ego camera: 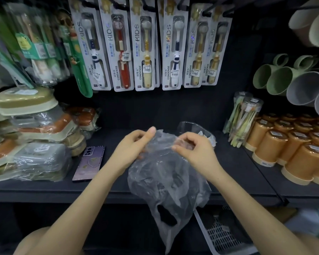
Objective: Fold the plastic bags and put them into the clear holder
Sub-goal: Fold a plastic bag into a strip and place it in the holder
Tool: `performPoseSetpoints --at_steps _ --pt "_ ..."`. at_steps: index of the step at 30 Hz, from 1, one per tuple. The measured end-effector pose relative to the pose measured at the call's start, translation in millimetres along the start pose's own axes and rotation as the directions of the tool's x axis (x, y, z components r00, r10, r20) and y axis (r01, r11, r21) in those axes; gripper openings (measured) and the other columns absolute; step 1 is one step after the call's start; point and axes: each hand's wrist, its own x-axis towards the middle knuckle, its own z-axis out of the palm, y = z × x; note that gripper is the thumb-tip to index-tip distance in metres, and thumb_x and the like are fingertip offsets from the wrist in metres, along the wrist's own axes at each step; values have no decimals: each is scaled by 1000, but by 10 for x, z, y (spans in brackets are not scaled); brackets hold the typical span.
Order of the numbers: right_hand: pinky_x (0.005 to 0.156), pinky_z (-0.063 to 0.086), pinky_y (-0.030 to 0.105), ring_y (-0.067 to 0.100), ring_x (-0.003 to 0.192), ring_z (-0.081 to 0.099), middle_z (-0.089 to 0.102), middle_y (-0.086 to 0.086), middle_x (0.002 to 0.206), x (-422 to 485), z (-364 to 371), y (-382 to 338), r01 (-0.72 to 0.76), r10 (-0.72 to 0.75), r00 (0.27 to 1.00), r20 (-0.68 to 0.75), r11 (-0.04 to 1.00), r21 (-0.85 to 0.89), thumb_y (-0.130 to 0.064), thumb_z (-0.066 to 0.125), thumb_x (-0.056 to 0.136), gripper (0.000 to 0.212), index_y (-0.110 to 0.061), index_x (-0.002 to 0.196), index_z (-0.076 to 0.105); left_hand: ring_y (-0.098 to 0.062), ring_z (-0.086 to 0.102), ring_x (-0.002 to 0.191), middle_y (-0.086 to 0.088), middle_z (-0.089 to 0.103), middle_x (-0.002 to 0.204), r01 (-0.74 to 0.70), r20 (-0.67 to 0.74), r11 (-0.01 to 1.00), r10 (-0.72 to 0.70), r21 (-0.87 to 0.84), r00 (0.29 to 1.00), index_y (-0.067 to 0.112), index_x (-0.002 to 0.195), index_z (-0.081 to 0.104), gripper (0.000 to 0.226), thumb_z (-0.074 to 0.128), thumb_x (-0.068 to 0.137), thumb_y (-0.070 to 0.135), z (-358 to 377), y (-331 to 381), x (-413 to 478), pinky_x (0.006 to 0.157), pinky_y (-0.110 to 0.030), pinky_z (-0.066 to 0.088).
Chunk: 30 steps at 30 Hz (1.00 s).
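A thin clear plastic bag hangs unfolded in front of the black shelf, its handle end drooping below the shelf's front edge. My left hand pinches the bag's top edge on the left. My right hand pinches the same top edge on the right, fingers curled round the film. Just behind my right hand stands the clear holder, with some folded plastic showing at its right side.
A purple phone lies on the shelf to the left, beside stacked wrapped soap boxes. Orange cups and a tube of toothbrushes stand at the right. Carded kids' toothbrushes hang above. A white mesh basket sits below right.
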Motion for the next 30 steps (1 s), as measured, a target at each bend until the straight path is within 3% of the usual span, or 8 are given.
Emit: performPoseSetpoints --at_steps 5,8,10,12,17,21,26,30 --pt "81 48 30 7 87 58 62 -11 88 -141 92 -43 136 -96 961 260 981 -137 -36 76 76 28 -23 101 72 -13 65 74 -2 63 80 113 144 976 -87 -183 986 8 91 67 28 68 86 36 135 37 97 62 -25 54" --pt "88 49 22 3 98 64 71 -11 100 -223 -26 -72 -33 -7 946 324 993 115 -38 67 83 21 -30 102 71 -14 64 70 -2 66 73 10 34 982 -4 -189 999 9 81 71 9 67 88 12 133 -111 126 59 -21 50" --pt "89 48 22 0 100 64 73 -13 100 -230 -108 1 -93 62 985 162 977 194 -33 59 89 15 -30 97 71 -14 65 75 -2 69 76 -66 -24 981 63 -185 998 9 82 72 9 67 89 13 76 -205 107 67 -21 51" --pt "97 43 24 -1 110 57 66 -19 111 -199 -155 167 -86 86 992 88 996 -2 -33 65 88 19 -34 107 66 -14 65 82 -4 71 85 -115 -9 971 116 -211 993 7 88 73 10 65 89 14 17 -272 55 76 -23 51" --pt "113 29 39 4 129 39 49 -25 129 -185 -12 379 -93 138 957 257 979 -180 -48 76 73 56 -46 124 52 -15 66 85 -9 70 96 -61 111 894 122 -444 986 15 82 74 11 64 80 18 -82 -333 -96 77 -23 54" --pt "110 35 38 -5 121 45 54 -25 122 -191 87 424 -46 70 980 188 991 -129 -39 77 76 44 -53 112 55 -14 65 78 -5 69 89 -35 76 848 89 -530 993 14 78 71 12 59 80 14 -199 -355 -115 70 -22 54" --pt "98 40 13 -9 119 47 50 -26 131 -246 142 399 -123 108 975 194 991 62 -31 77 78 67 -49 133 42 -15 63 68 -2 64 76 -10 24 777 32 -630 999 10 82 56 6 54 86 14 -257 -401 -85 64 -27 56" --pt "80 50 18 5 95 63 69 -15 100 -206 222 429 -138 126 986 112 985 107 -7 69 84 30 -29 104 67 -10 64 63 2 65 70 -26 -4 786 29 -618 1000 9 85 52 10 47 94 9 -227 -422 -70 57 -24 55"
